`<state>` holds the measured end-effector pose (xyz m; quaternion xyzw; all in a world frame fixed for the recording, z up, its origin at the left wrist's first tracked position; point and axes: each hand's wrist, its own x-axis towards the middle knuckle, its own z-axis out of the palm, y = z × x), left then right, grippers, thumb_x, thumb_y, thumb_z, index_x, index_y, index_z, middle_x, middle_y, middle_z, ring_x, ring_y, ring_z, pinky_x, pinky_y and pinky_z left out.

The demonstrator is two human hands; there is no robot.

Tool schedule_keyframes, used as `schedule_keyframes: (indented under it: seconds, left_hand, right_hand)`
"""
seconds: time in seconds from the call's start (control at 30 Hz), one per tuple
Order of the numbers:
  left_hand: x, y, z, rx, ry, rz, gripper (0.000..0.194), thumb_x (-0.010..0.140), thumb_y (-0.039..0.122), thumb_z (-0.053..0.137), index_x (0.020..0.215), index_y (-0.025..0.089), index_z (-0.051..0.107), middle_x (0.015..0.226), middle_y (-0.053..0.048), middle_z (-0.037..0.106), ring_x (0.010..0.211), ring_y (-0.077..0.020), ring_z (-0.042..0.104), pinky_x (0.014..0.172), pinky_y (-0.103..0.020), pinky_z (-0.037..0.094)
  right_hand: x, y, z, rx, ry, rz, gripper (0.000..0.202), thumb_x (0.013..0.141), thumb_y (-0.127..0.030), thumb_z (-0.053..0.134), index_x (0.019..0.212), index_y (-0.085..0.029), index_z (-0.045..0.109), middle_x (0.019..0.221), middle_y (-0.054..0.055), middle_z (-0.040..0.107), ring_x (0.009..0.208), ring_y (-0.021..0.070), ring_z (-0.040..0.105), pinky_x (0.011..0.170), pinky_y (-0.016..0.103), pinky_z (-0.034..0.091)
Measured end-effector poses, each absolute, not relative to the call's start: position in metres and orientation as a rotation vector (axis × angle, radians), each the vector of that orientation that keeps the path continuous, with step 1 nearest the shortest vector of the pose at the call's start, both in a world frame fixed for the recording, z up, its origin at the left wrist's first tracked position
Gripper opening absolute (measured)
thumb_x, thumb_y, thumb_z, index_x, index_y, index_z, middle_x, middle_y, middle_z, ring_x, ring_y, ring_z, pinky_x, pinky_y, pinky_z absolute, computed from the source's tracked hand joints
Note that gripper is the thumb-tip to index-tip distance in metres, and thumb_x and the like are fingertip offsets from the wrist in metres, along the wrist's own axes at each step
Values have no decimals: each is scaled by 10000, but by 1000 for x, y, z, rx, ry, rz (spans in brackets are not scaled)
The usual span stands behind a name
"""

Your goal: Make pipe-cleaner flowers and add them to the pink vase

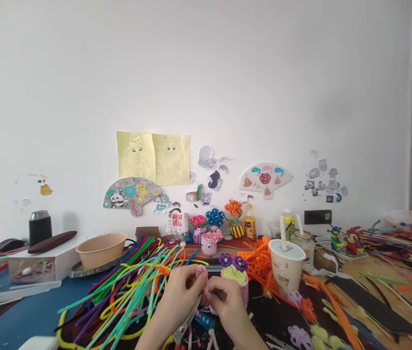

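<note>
Near the front middle of the table, my left hand (187, 288) pinches a small pink fuzzy pipe-cleaner piece (201, 270) between thumb and fingers. My right hand (227, 297) is closed on the lower side of that same piece; its exact shape is partly hidden by the fingers. Just below the hands lie scissors (184, 326) and a dark teal-handled tool (205, 321), partly covered. Behind my right hand stands a pink pot with a yellow top (235, 275), bearing purple pipe-cleaner flowers (240, 263).
Loose coloured pipe cleaners (144, 282) spread to the left, orange ones (259, 265) behind right. A lidded drink cup with a straw (286, 267) stands at right. Further back are a beige bowl (101, 248), a black flask (40, 229) and pipe-cleaner flower pots (236, 229) along the wall.
</note>
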<state>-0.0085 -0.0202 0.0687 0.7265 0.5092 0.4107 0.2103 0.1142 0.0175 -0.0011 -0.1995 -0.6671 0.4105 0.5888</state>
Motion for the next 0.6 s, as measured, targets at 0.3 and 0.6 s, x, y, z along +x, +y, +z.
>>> schedule_keyframes:
  seconds: [0.3, 0.6]
  left_hand:
    - [-3, -18, 70, 1969, 1434, 1234, 411, 829, 466, 438, 536, 183, 495, 505, 26, 468, 512, -121, 398, 498, -234, 266]
    - [2, -23, 63, 1825, 1389, 1317, 488, 813, 549, 435, 518, 171, 529, 506, -10, 530, 500, -138, 462, 500, -243, 309]
  right_hand:
    - [115, 11, 7, -529, -1492, 809, 289, 784, -323, 647, 526, -194, 640, 533, -1, 562, 540, 158, 507, 551, 266, 375]
    - [117, 7, 9, -547, -1472, 772, 340, 823, -372, 610, 529, -206, 644, 547, 7, 557, 557, 166, 499, 579, 286, 384]
